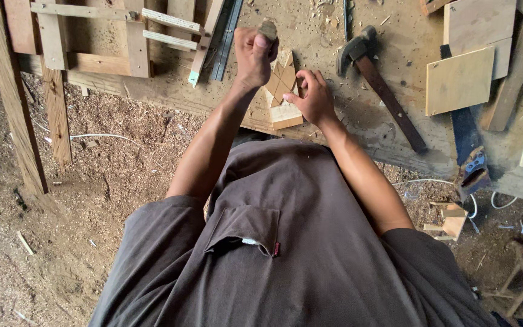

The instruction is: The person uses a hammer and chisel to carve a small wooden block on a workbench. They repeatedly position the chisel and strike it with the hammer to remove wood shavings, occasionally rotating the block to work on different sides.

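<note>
My left hand (pixel 253 53) is a closed fist around a small brownish stub (pixel 268 28), whose top sticks out above the thumb; I cannot tell what kind of tool it is. It hovers just above and left of a small pale wooden block (pixel 283 91) with crossed lines cut into its face. My right hand (pixel 313 97) grips that block's right edge, fingertips on its top, holding it on the dusty workbench (pixel 346 115).
A hammer (pixel 378 82) lies right of the block. A handsaw with a blue handle (pixel 468 158) and several plywood offcuts (pixel 460 80) sit at far right. A slatted wooden frame (pixel 122 36) is at top left. Sawdust floor (pixel 92 200) and a white cable (pixel 98 136) lie below.
</note>
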